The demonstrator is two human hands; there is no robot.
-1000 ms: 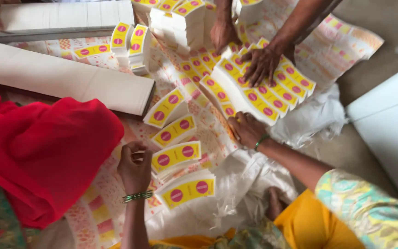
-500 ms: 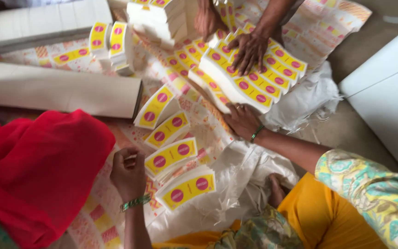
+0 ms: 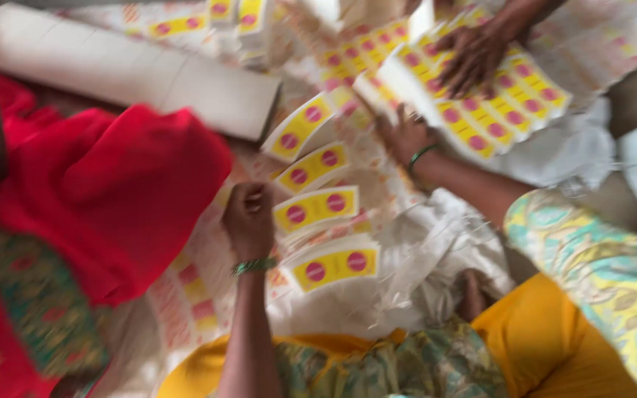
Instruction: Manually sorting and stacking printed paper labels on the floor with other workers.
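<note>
Curled loosely, my left hand (image 3: pixel 248 221) rests its knuckles beside a fanned row of yellow label stacks (image 3: pixel 316 208), gripping nothing I can make out. My right hand (image 3: pixel 405 136) lies flat near the larger bundle (image 3: pixel 481 103), where another person's hand (image 3: pixel 477 55) presses. A nudge could topple the fanned stacks.
</note>
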